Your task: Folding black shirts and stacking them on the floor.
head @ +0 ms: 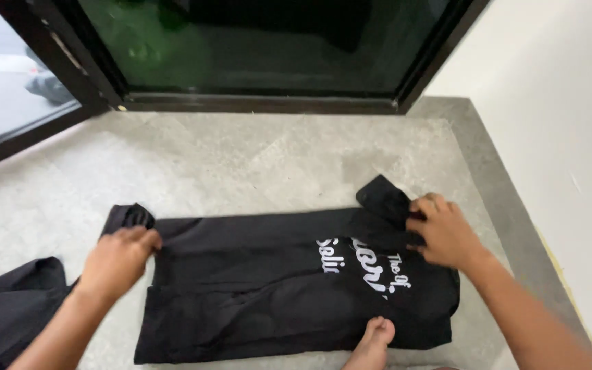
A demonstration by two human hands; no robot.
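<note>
Lying partly folded on the stone floor (275, 157) below the window frame (255, 103), the black shirt (262, 294) is pinched at both upper corners. Its left edge is gripped by the left hand (114, 260), its right sleeve by the right hand (443, 233); further folds appear to remain.

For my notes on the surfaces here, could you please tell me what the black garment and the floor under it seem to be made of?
The black garment looks like soft knit fabric, probably cotton jersey: matte, limp, creasing where the left hand and right hand pinch it, with a white print. The floor looks like polished stone or concrete: grey, mottled, faintly glossy.
</note>
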